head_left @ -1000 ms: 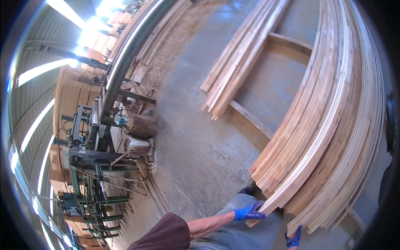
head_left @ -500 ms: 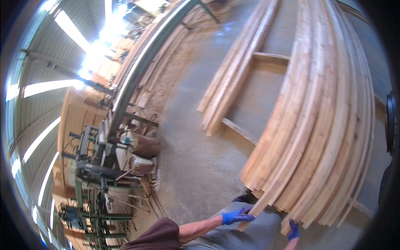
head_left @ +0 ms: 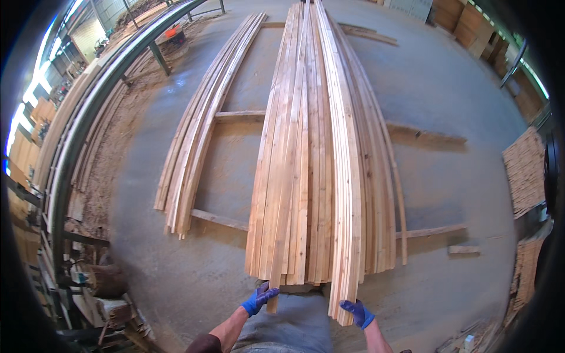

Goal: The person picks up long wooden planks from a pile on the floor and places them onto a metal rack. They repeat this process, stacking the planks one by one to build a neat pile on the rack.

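Observation:
My left hand (head_left: 259, 299), in a blue glove, is closed on the near end of a single wooden board (head_left: 273, 303) that sticks out past the rest. A wide layer of long boards (head_left: 265, 235) runs away from me. To the right, a tight bundle of boards (head_left: 343, 294) lies on top of that layer, its near end jutting toward me. My right hand (head_left: 358, 313), also blue-gloved, grips this end from its right side, fingers over the edge. The undersides of both grips are hidden.
A narrower row of boards (head_left: 188, 188) lies to the left. Wooden crosspieces (head_left: 219, 220) support the boards on the concrete floor. A green metal rail (head_left: 76, 129) runs along the left side. A short wood block (head_left: 464, 250) and stacked wood pieces (head_left: 525, 170) are at right.
The view has swung upright, bringing the far ends of the boards and the right side into sight. Both hands stay at the board ends.

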Demonstrator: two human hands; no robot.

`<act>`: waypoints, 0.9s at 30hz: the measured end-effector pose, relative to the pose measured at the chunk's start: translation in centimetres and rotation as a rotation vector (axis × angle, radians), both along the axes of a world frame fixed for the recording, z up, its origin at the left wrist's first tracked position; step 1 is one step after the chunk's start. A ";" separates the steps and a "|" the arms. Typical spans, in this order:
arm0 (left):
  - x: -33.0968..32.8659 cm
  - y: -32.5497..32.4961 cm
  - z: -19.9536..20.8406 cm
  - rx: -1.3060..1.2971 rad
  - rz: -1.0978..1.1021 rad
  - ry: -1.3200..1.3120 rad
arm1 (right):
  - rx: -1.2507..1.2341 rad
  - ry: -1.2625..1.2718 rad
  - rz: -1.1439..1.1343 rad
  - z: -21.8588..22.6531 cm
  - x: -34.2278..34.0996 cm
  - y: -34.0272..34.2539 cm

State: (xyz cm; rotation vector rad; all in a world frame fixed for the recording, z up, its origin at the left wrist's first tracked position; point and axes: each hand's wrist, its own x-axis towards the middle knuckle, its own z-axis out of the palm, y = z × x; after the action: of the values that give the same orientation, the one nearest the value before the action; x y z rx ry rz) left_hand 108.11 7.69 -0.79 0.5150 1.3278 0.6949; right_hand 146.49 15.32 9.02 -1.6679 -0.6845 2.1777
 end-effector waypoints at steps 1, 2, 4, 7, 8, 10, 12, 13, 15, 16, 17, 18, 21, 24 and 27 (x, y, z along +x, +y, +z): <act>-0.4 0.7 0.2 0.029 -0.024 0.001 | 0.028 0.004 0.015 3.2 -1.2 -0.3; -1.0 1.2 0.7 0.051 -0.044 0.008 | 0.035 -0.025 0.054 6.5 -2.9 -0.2; -2.3 1.4 1.9 0.125 -0.051 0.032 | 0.007 0.008 0.017 11.7 -7.2 -0.4; -3.5 2.0 3.7 0.221 -0.029 0.009 | 0.055 0.094 -0.010 14.2 -13.9 -1.6; -3.7 2.1 1.8 0.300 -0.063 0.097 | 0.071 0.075 0.003 14.2 -16.0 -1.4; -3.8 2.6 0.2 0.430 0.016 0.146 | 0.121 0.045 0.038 12.8 -20.0 -1.1; -4.5 2.9 0.7 0.493 0.073 0.173 | 0.207 0.052 0.051 9.6 -23.1 -0.5; -4.9 3.0 1.2 0.491 0.087 0.168 | 0.236 0.035 0.109 9.4 -24.6 -0.1; -5.8 4.3 1.9 0.501 0.127 0.176 | 0.304 0.000 0.227 9.5 -27.0 1.6; -6.8 4.8 2.0 0.497 0.122 0.204 | 0.526 0.011 0.309 9.2 -27.4 1.4; -7.3 5.2 2.3 0.425 0.100 0.162 | 0.441 -0.025 0.272 9.2 -27.9 1.8; -8.5 5.4 2.7 0.349 0.068 0.128 | 0.352 -0.050 0.225 9.7 -29.5 2.0; -11.0 6.2 3.8 0.276 0.021 0.092 | 0.406 -0.025 0.223 7.8 -29.8 2.6; -13.8 6.9 0.9 0.423 0.083 0.123 | 0.403 -0.014 0.218 11.0 -33.3 3.7; -17.7 8.0 2.5 0.362 0.064 0.060 | 0.355 -0.077 0.182 12.9 -37.2 4.4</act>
State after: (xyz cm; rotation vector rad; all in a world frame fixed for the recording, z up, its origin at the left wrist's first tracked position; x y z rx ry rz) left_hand 90.40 15.68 1.73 0.7911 1.2836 0.9882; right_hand 109.30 19.73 21.90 -1.5570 -1.2076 1.9657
